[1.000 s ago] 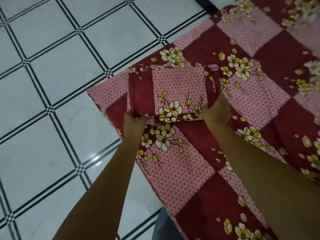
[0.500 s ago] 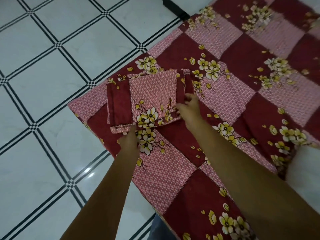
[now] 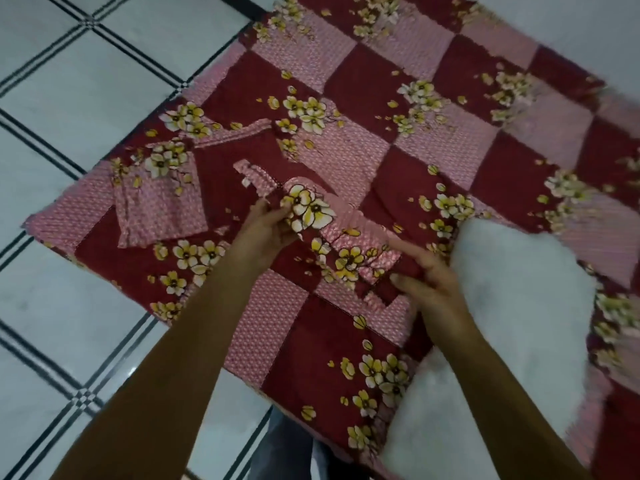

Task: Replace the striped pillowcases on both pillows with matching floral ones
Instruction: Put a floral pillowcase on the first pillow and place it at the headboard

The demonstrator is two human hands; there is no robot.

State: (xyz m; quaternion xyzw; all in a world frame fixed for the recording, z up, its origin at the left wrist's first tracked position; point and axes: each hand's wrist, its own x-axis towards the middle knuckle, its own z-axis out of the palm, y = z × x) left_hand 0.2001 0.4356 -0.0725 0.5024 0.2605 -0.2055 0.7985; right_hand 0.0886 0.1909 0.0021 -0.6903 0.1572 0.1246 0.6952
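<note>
A floral pillowcase (image 3: 341, 233) in red and pink with yellow-white flowers hangs partly unfolded between my hands, just above the bed. My left hand (image 3: 266, 230) grips its left end. My right hand (image 3: 429, 282) pinches its right end. A second folded floral pillowcase (image 3: 162, 206) lies flat on the bed, to the left of my left hand. A bare white pillow (image 3: 512, 306) rests on the bed immediately right of my right hand.
The bed wears a sheet (image 3: 433, 143) with the same red-and-pink checked flower print, so the pillowcases blend into it. White floor tiles (image 3: 69, 98) with black lines lie left and in front. My trouser leg (image 3: 287, 445) shows at the bed's near edge.
I have lifted one pillowcase off the folded stack and pulled it right toward the white pillow. The other stays on the bed. The camera has swung right, bringing the pillow into view.
</note>
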